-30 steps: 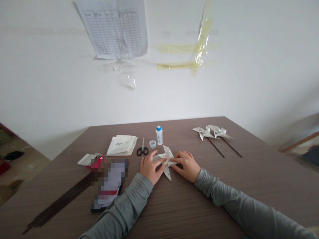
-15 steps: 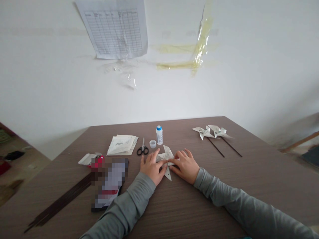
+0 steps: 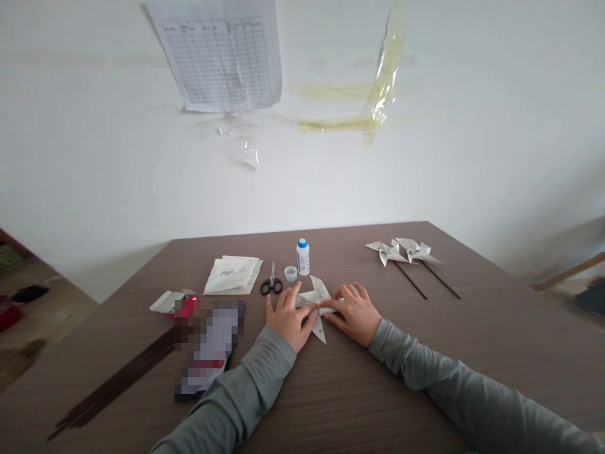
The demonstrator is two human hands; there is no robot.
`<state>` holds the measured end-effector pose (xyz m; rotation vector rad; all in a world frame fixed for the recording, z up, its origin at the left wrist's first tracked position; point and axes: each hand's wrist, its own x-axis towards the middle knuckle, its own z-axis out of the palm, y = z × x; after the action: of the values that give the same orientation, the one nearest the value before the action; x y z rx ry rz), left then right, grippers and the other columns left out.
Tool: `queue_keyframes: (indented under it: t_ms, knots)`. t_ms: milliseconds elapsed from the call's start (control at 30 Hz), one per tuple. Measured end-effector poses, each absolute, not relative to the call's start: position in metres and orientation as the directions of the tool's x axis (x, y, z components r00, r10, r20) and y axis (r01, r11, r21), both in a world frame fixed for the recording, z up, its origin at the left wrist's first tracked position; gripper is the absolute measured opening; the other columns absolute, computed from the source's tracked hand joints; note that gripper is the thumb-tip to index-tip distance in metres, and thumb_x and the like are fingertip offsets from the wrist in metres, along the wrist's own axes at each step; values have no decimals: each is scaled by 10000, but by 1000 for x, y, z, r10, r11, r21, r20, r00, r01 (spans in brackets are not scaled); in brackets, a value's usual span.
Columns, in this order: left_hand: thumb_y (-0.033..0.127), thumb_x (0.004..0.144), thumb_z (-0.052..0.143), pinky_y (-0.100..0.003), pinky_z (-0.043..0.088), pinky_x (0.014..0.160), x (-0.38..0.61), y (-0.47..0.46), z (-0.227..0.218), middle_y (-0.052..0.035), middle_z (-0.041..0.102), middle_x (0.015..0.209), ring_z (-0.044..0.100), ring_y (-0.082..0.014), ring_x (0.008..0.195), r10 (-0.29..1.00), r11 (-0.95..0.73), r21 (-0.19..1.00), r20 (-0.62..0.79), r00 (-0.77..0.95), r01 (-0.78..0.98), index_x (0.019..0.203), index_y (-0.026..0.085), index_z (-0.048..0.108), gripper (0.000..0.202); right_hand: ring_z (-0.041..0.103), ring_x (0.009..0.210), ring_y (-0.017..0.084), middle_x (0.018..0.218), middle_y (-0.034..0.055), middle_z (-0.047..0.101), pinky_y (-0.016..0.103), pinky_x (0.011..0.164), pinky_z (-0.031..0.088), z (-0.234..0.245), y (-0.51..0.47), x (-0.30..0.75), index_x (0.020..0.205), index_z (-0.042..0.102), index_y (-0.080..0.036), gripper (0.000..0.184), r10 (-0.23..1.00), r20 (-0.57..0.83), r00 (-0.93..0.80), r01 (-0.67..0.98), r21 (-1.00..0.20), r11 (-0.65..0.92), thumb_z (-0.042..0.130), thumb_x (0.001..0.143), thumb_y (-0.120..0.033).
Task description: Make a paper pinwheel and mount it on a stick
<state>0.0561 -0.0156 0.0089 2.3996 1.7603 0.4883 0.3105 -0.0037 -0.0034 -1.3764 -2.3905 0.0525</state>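
A paper pinwheel [image 3: 319,291] with pointed blades lies on the table between my hands. My left hand [image 3: 289,315] grips its left side, thumb and forefinger close to the centre. From the right, my right hand [image 3: 353,312] pinches the pinwheel near the middle, its forefinger tip almost meeting the left one. The fingers cover the pinwheel's centre. Just beyond stand a white glue bottle [image 3: 303,260] with a blue top and a small clear cap [image 3: 290,273]. Black-handled scissors [image 3: 271,285] lie left of the cap.
Two finished-looking pinwheels on sticks [image 3: 390,253] lie at the back right. Folded paper sheets [image 3: 230,276] are at the back left. Nearer are an open red and white box [image 3: 172,304], a bundle of dark sticks [image 3: 118,381] and a blurred-out phone-like object [image 3: 208,353]. A wall rises behind the table.
Both hands stay at the pinwheel's centre. The right hand's fingers have shifted slightly; the whole view has moved a little. Nothing else has visibly changed.
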Motion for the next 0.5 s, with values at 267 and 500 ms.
queue_keyframes:
  t_ms: [267,500]
  knots:
    - [326,1146,891,-926,487,1478,54,-4,-5,-67,743,1938,693,-491,1740,928,-323,313,291,233,893,1310,491,1065,291,826,1331,378,1373,117,896,821,1429,508,-18,1,318,1521,999,-470,290,826,339,-450,806,-244,539,847,1275,-483]
    - [345,1189,840,-920,542,1438,49,3,-13,-71,738,1945,703,-494,1731,925,-337,322,291,246,885,1282,467,1066,273,846,1286,365,1302,110,917,777,1403,533,-27,8,323,1549,990,-457,329,814,392,-429,769,-313,557,771,1304,-434]
